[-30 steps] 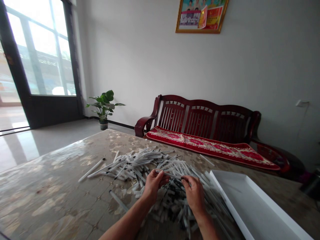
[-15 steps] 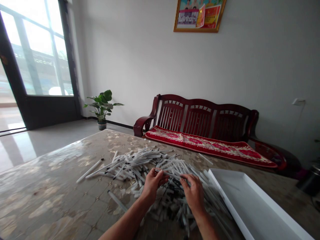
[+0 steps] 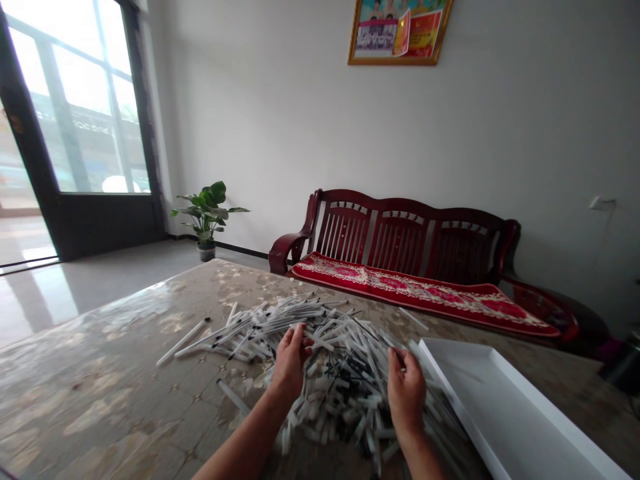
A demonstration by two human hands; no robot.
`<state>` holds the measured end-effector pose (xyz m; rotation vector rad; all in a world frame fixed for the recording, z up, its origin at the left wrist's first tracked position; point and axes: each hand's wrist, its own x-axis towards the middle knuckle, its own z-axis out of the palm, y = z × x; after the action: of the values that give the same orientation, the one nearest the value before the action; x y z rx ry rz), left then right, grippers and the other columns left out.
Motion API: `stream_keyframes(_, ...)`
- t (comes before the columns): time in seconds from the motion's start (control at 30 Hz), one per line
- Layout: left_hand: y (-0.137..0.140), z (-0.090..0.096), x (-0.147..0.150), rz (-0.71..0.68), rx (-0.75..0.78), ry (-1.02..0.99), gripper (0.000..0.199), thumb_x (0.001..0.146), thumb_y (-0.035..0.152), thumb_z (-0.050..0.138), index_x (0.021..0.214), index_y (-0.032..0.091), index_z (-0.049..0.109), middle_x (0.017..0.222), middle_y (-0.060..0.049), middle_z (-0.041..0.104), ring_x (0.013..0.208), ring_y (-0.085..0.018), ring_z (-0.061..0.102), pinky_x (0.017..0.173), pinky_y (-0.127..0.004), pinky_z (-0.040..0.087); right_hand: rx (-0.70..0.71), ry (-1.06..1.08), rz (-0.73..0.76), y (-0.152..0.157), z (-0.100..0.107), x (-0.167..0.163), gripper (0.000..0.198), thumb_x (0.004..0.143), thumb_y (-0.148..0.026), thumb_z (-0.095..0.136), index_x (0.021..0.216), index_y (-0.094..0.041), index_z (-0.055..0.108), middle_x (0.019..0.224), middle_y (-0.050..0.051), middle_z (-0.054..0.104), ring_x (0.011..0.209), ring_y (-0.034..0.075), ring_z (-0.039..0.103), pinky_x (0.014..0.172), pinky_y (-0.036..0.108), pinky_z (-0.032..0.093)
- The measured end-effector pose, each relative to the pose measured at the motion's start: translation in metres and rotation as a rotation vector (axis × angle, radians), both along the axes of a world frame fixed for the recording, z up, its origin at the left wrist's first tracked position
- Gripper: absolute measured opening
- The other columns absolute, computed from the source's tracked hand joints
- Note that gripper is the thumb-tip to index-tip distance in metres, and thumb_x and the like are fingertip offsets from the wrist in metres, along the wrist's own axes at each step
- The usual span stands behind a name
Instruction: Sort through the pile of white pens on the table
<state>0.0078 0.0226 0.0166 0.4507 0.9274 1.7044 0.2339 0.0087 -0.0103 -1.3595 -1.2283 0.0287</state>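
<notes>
While both grips (image 3: 291, 353) (image 3: 407, 387) stand apart, apparent pen tubes (image 3: 330, 393) lie between.

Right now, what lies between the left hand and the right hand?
The head view shows pale tubes and dark pieces heaped between the left hand and the right hand.

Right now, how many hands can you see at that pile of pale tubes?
2: both at the pile of pale tubes, the left hand farther from the white tray, the right hand nearer it. No other hand shows.
</notes>
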Motion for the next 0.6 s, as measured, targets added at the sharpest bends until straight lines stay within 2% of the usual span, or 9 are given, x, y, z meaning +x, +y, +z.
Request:
stream_keyframes(0.13, -0.009, 0.001, 0.020, -0.283, 0.015, 0.074, 0.053, 0.061, 0.050, 0.085, 0.099, 0.015, 0.070, 0.057, 0.006, 0.055, 0.048, -0.007, 0.053, 0.046, -0.016, 0.040, 0.080, -0.170, 0.158, -0.013, 0.009, -0.024, 0.036, 0.095, -0.051, 0.051, 0.081, -0.021, 0.067, 0.079, 0.007, 0.069, 0.080, 0.023, 0.062, 0.079, 0.035, 0.047)
stream_keyframes(0.2, -0.013, -0.001, 0.028, -0.361, 0.031, 0.130, 0.057, 0.060, 0.055, 0.084, 0.096, 0.014, 0.071, 0.053, 0.006, 0.053, 0.047, -0.007, 0.050, 0.046, -0.016, 0.038, 0.068, -0.272, 0.222, -0.019, 0.011, -0.035, 0.032, 0.097, -0.044, 0.052, 0.079, -0.022, 0.067, 0.078, 0.006, 0.069, 0.079, 0.022, 0.062, 0.079, 0.035, 0.046)
stream_keyframes(0.3, -0.015, -0.002, 0.029, -0.324, 0.059, 0.197, 0.053, 0.060, 0.063, 0.081, 0.081, 0.016, 0.065, 0.053, 0.006, 0.054, 0.047, -0.008, 0.047, 0.046, -0.017, 0.036, 0.025, -0.361, 0.285, -0.023, 0.012, -0.041, 0.027, 0.097, -0.041, 0.054, 0.082, -0.023, 0.069, 0.081, 0.006, 0.070, 0.081, 0.022, 0.063, 0.080, 0.035, 0.047)
stream_keyframes(0.4, -0.013, 0.007, 0.015, -0.171, 0.102, 0.324, 0.051, 0.069, 0.069, 0.069, 0.072, 0.020, 0.056, 0.049, 0.007, 0.048, 0.044, -0.009, 0.042, 0.045, -0.020, 0.033, 0.013, -0.340, 0.295, -0.020, 0.008, -0.037, 0.029, 0.098, -0.042, 0.050, 0.098, -0.022, 0.071, 0.095, 0.008, 0.073, 0.091, 0.023, 0.065, 0.084, 0.036, 0.048)
stream_keyframes(0.47, -0.011, 0.020, 0.000, -0.070, 0.129, 0.538, 0.047, 0.080, 0.068, 0.057, 0.071, 0.021, 0.054, 0.047, 0.008, 0.044, 0.043, -0.010, 0.040, 0.045, -0.022, 0.032, 0.005, -0.307, 0.257, -0.017, 0.004, -0.031, 0.033, 0.101, -0.040, 0.043, 0.104, -0.021, 0.070, 0.100, 0.009, 0.073, 0.094, 0.023, 0.066, 0.086, 0.036, 0.049)
stream_keyframes(0.53, -0.008, 0.036, -0.012, -0.082, 0.088, 0.931, 0.042, 0.091, 0.055, 0.047, 0.067, 0.022, 0.053, 0.049, 0.005, 0.047, 0.047, -0.013, 0.047, 0.050, -0.023, 0.034, -0.001, -0.310, 0.221, -0.014, 0.000, -0.026, 0.034, 0.101, -0.036, 0.040, 0.102, -0.021, 0.070, 0.097, 0.009, 0.073, 0.093, 0.023, 0.066, 0.086, 0.037, 0.050)
stream_keyframes(0.6, -0.005, 0.051, -0.018, -0.144, 0.001, 1.384, 0.039, 0.096, 0.039, 0.040, 0.064, 0.021, 0.055, 0.058, 0.000, 0.058, 0.060, -0.016, 0.059, 0.059, -0.025, 0.038, 0.011, -0.349, 0.202, -0.013, -0.002, -0.023, 0.032, 0.101, -0.033, 0.041, 0.099, -0.021, 0.070, 0.095, 0.008, 0.073, 0.091, 0.023, 0.066, 0.085, 0.037, 0.050)
